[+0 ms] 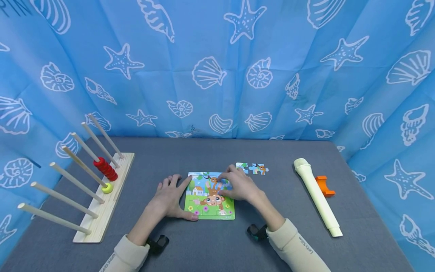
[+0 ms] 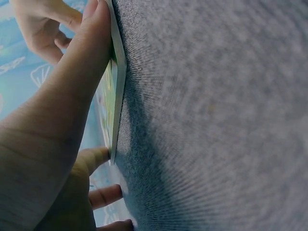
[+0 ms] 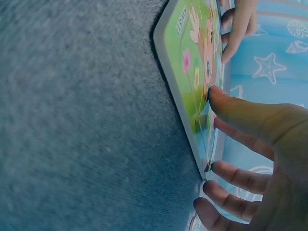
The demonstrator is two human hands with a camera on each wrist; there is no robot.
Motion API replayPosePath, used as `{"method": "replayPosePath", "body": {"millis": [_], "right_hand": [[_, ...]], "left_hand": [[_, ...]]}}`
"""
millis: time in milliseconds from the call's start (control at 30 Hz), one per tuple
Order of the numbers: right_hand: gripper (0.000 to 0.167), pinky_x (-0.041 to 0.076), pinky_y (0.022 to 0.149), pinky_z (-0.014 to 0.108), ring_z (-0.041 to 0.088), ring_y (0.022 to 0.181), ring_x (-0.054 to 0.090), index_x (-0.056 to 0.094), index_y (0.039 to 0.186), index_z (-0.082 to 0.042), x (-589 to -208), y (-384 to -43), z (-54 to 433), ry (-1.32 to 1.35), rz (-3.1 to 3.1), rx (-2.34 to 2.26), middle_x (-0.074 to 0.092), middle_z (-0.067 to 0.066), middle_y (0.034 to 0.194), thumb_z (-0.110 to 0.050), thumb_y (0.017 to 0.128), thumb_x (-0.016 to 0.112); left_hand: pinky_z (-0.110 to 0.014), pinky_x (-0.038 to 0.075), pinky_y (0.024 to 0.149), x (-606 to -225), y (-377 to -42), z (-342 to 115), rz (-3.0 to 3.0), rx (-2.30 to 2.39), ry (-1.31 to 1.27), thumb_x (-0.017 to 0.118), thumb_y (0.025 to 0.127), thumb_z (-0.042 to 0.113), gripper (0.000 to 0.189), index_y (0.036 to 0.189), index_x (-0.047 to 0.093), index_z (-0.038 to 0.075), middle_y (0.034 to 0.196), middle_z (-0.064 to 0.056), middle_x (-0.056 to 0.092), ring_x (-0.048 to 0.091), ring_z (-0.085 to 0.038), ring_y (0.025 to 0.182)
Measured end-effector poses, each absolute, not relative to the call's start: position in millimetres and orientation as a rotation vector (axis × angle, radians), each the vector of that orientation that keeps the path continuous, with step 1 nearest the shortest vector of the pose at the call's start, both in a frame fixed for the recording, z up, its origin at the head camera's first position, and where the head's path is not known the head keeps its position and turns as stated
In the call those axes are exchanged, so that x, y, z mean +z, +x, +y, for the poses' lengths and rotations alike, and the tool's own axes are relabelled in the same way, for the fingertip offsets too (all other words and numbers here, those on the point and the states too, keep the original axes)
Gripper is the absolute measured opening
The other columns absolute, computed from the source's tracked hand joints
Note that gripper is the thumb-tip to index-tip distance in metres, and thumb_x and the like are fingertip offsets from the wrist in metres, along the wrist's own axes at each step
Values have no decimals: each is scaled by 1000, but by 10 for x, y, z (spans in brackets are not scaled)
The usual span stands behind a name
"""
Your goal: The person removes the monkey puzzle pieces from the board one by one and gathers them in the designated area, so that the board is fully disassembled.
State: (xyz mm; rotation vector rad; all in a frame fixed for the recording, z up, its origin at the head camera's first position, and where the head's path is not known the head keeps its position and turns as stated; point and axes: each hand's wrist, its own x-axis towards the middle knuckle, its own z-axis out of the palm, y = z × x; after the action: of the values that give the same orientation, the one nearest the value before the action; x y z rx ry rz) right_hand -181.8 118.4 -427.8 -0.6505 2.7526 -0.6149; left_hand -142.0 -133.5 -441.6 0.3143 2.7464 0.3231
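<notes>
A jigsaw puzzle (image 1: 209, 217) with a monkey picture lies in its flat board on the table, in the middle of the head view. My left hand (image 1: 171, 200) rests along its left side, thumb at the lower left corner and index finger near the upper left one, fingers spread. Over the board's right half, my right hand (image 1: 239, 185) pinches a blue puzzle piece (image 1: 226, 185) between thumb and fingers, low against the picture. The hand partly hides that piece. In the right wrist view the thumb (image 3: 231, 106) touches the picture surface.
Loose puzzle pieces (image 1: 259, 169) lie just beyond my right hand. At the left stands a wooden peg rack (image 1: 98, 223) with red rings (image 1: 105, 169) and a yellow ring (image 1: 107, 187). A cream toy microphone (image 1: 317, 196) and an orange stand (image 1: 325, 186) lie at the right.
</notes>
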Motion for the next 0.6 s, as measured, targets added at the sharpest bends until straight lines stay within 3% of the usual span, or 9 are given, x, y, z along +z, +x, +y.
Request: {"method": "replayPosePath", "body": {"millis": [600], "right_hand": [[25, 49, 70, 40, 26, 105, 49, 79, 112, -19, -4299, -1811, 1155, -580, 2755, -646, 54, 10, 128, -21, 87, 83]], "left_hand": [[-70, 30, 117, -4403, -1412, -1333, 2743, 331, 311, 85, 62, 74, 128, 163, 28, 19, 159, -23, 31, 31, -51, 146]]}}
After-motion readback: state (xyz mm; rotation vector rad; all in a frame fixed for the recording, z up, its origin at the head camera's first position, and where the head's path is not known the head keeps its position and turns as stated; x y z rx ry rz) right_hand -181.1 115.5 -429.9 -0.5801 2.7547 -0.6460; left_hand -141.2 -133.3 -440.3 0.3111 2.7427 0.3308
